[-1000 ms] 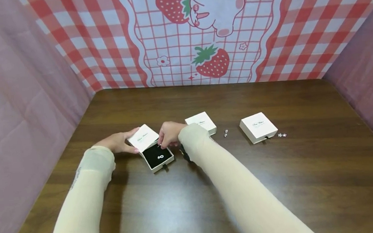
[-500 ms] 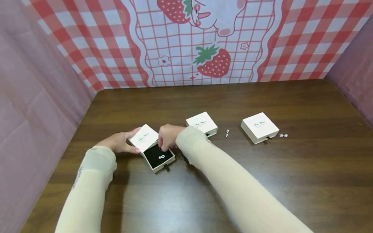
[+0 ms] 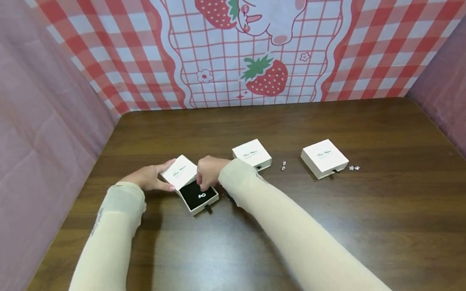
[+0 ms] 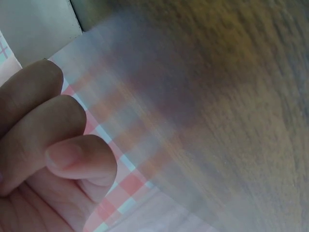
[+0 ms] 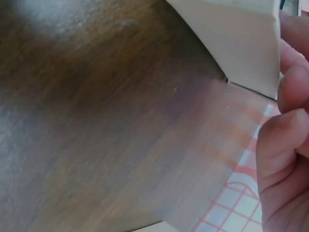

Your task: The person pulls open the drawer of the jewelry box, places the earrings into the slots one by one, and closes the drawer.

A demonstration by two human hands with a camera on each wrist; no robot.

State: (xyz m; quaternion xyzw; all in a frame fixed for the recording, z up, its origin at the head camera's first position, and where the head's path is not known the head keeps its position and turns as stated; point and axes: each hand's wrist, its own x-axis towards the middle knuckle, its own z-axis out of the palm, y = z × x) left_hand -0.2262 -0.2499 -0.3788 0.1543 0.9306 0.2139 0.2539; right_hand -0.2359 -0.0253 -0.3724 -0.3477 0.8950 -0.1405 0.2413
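Observation:
My left hand [image 3: 147, 177] grips the white lettered cover of a small jewelry box [image 3: 180, 170], thumb near and fingers on the far side. The box's drawer is pulled partway out toward me, showing a black insert [image 3: 190, 197]. On the insert lies a small shiny earring [image 3: 202, 195]. My right hand [image 3: 210, 171] is lowered over the insert's right back part, finger and thumb pinching a tiny earring that the fingers hide. In the right wrist view, the box wall [image 5: 248, 46] stands right by those curled fingers [image 5: 280, 140].
A second white box [image 3: 252, 153] stands behind my right wrist, with a pair of small shiny earrings [image 3: 284, 165] beside it. Further right is a third box [image 3: 324, 157], another pair [image 3: 354, 168] next to it. Checked cloth [image 3: 264, 79] hangs behind the brown table [image 3: 209, 261].
My right fingertips have come down slightly onto the black insert; the thin piece seen at them a second ago is now hidden. The left hand keeps its grip on the box.

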